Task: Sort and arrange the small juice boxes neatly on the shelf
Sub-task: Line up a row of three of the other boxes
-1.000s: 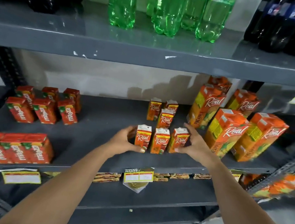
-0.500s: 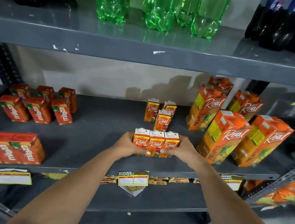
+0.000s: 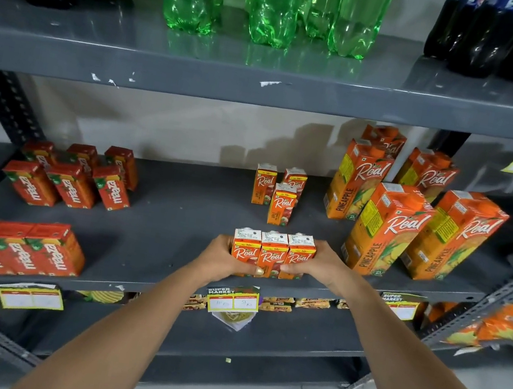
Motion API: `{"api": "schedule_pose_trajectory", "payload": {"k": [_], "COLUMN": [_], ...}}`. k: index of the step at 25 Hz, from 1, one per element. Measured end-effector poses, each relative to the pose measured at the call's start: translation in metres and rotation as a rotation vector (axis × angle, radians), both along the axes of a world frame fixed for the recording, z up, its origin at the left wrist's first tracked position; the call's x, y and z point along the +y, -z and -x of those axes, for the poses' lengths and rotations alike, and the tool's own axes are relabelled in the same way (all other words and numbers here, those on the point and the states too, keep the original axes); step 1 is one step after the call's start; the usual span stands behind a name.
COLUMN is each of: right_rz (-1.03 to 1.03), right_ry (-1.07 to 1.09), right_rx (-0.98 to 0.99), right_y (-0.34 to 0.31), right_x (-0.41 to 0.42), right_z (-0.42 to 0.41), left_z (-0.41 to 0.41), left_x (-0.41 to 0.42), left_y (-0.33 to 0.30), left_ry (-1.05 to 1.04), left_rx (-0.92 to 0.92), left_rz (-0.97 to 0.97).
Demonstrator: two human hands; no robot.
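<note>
Three small orange Real juice boxes [image 3: 272, 253] stand pressed side by side in a row near the front edge of the grey middle shelf [image 3: 177, 215]. My left hand [image 3: 220, 259] clasps the row's left end and my right hand [image 3: 321, 268] clasps its right end, squeezing the boxes together. Three more small Real boxes [image 3: 277, 194] stand loosely grouped farther back on the same shelf, untouched.
Tall Real pineapple cartons [image 3: 388, 230] stand just right of my hands. Small red Maaza boxes [image 3: 78, 178] and a front row of Maaza boxes [image 3: 21, 250] fill the left side. Green and dark soda bottles [image 3: 274, 0] line the upper shelf. Price tags [image 3: 232, 302] hang off the shelf edge.
The three front boxes were spread apart; both hands closed in on them, pushed them into a tight row and drew it toward the shelf's front edge.
</note>
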State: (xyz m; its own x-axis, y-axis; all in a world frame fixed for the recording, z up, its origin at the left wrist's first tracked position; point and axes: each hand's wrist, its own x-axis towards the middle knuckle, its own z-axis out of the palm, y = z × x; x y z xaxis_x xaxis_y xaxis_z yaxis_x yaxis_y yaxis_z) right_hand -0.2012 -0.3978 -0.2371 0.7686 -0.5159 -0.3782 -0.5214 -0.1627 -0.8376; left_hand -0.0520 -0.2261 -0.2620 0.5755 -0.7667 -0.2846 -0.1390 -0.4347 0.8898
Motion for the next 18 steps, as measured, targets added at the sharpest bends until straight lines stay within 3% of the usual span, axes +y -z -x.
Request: {"api": "schedule_pose_trajectory", "payload": {"k": [18], "right_rz": [-0.041], "right_ry": [-0.001], "right_rx": [-0.025], "right_y": [-0.004], "right_x": [0.01], "right_z": [0.014], "left_z": [0.014], "left_x": [0.01], "left_y": [-0.005], "left_ry": [-0.011], "left_rx": [-0.069], "left_rz": [-0.077]}}
